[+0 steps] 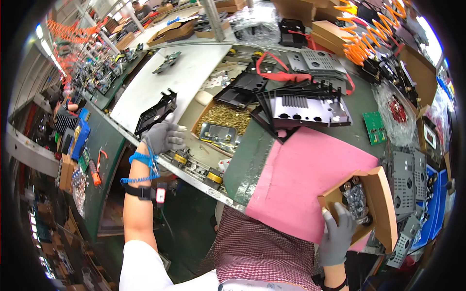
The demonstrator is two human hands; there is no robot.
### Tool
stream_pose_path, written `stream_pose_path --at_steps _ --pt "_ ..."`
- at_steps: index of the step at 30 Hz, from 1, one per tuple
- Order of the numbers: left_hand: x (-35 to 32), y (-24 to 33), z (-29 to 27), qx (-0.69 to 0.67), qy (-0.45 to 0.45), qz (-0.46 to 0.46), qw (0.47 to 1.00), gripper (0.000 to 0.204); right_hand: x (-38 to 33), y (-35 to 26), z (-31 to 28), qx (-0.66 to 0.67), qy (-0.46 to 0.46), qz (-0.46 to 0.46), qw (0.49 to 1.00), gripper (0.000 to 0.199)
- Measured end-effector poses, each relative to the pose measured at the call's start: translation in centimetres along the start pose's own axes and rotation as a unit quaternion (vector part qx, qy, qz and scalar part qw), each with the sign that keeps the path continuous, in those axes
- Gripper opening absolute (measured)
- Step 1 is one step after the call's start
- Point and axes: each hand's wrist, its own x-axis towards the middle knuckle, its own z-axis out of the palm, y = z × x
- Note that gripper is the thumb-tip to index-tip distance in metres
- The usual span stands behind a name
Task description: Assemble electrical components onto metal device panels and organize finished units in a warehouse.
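Note:
My left hand (pixel 166 136), in a grey glove with some bare fingertips, is at the near edge of the white belt (pixel 190 65). Its fingers stretch to the right, apart from one another. Just beyond it a black metal bracket (pixel 156 112) lies tilted on the belt, and whether the hand touches it I cannot tell. At the lower right my right hand (pixel 337 233), gloved too, grips the near left wall of an open cardboard box (pixel 381 206). Inside the box is a clear plastic bag (pixel 356 201) of small parts, with a few round pieces beside it.
A pink mat (pixel 301 179) covers the bench before me. Stacked black metal plates (pixel 310 107) lie behind it, near a tray of brass screws (pixel 223 119). A green circuit board (pixel 374 128) and blue bins (pixel 429 213) are at right. Orange coiled hoses (pixel 371 34) hang above.

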Motion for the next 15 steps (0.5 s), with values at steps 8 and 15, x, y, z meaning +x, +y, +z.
stream_pose_path --at_steps 8,15 --pt "-1.9 0.9 20.0 -0.070 -0.144 -0.033 0.987 0.079 0.3 0.7 0.3 0.032 -0.014 -0.023 0.999 0.031" --pt "-0.4 2.2 26.0 0.173 0.028 0.124 0.977 0.058 0.3 1.3 0.4 0.068 -0.018 -0.032 0.997 0.031"
